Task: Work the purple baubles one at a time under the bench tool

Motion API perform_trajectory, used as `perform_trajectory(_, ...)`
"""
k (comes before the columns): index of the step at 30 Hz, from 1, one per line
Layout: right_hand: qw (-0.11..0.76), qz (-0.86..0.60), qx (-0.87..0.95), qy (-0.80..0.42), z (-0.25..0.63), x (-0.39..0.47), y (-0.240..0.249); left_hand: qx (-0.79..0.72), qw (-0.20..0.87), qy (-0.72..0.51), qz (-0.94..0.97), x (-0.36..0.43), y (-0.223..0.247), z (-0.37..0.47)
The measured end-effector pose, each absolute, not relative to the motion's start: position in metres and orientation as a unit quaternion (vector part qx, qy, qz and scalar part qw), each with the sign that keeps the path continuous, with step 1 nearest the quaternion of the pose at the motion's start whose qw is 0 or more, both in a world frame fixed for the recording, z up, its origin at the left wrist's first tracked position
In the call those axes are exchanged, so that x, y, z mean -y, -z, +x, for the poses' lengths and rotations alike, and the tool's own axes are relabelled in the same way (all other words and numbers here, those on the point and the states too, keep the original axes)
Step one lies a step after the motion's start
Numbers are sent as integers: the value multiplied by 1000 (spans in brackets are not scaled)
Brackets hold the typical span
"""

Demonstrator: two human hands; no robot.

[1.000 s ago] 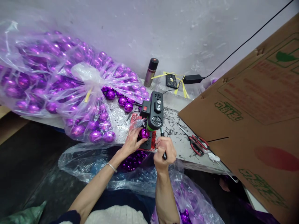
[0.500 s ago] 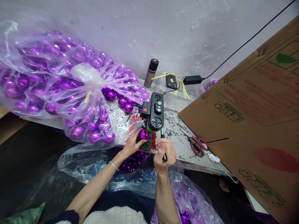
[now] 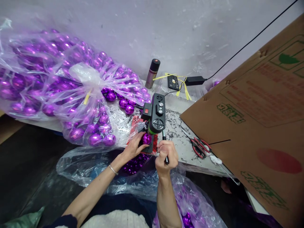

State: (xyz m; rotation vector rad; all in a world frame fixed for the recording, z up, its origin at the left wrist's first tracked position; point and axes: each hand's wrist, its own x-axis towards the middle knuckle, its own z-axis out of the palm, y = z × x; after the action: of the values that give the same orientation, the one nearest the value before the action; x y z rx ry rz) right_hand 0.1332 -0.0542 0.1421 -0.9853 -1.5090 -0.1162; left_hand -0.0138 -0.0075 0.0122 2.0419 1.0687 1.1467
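At the table (image 3: 186, 156), the left grip (image 3: 134, 146) is holding a ball (image 3: 147, 138) by the machine (image 3: 158, 115), ideally steady, the right grip (image 3: 167, 154) clasping its lever (image 3: 164, 138).

A thin silvery bangle (image 3: 113, 170) and navy sleeve (image 3: 67, 221) are worn.

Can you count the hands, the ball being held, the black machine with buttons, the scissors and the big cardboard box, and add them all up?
Hands: 2, the left hand and right hand
Held purple ball: 1
Black machine: 1
Red-handled scissors: 1
Cardboard box: 1
Total: 6
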Motion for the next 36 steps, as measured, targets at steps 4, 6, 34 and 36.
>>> perform_trajectory(4,620,-429,655,50,133,54,-142,-399,289,-413,766,10,-11,-20)
perform_trajectory(6,618,-427,658,50,133,54,-142,-418,286,-415,756,6,-10,-18)
perform_trajectory(34,641,-403,642,121,132,44,-90,-432,318,-430,726,-2,-9,-11)
perform_trajectory(36,642,-405,640,120,132,44,-87,-437,318,-426,726,-2,-9,-11)
